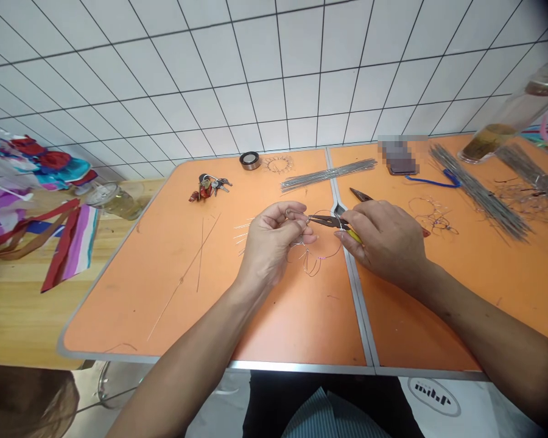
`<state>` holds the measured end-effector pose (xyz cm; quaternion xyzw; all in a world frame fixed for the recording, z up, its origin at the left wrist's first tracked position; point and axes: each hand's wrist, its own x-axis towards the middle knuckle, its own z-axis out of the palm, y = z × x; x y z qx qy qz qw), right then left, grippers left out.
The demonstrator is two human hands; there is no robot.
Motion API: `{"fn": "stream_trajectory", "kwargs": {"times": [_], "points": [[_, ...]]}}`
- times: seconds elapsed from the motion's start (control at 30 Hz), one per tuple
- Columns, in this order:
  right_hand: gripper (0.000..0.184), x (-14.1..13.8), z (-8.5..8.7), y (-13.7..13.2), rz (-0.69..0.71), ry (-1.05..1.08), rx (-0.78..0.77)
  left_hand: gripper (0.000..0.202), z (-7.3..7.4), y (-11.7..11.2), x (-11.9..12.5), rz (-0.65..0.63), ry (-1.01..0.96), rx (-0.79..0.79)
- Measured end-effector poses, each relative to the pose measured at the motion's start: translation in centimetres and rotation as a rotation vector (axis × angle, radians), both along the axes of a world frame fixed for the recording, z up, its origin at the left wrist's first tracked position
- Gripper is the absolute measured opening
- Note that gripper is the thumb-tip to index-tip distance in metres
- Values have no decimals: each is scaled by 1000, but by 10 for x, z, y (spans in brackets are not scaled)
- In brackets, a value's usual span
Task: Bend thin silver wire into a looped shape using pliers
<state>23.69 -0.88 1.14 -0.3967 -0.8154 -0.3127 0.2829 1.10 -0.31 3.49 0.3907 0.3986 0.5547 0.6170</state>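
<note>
Pinched between the thumb and fingers of my left hand (274, 243) is a thin bent wire (296, 212). My right hand (388, 240) is closed around long-nose pliers (324, 221) with yellow handles; their dark jaws point left and meet the wire at my left fingertips. Whether the jaws grip it is too small to tell. Thin wire loops (317, 261) with small pink bits spread below the jaws. A second pair of pliers (360, 194) lies partly hidden behind my right hand. Loose wire ends (241, 236) stick out left of my left hand.
An orange folding table (132, 292) has a metal seam (360, 316). Behind stand a tape roll (249, 160), keys (212, 185) and a wire bundle (329, 174). To the right are a thicker wire bundle (481, 194), wire rings (432, 216) and a glass bottle (493, 137).
</note>
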Motion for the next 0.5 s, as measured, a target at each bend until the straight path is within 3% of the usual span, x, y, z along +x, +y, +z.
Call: {"fn": "stream_trajectory", "kwargs": {"times": [0.5], "points": [[17, -1, 3, -1, 23, -26, 51, 24, 1, 0, 0, -12, -21, -2]]}}
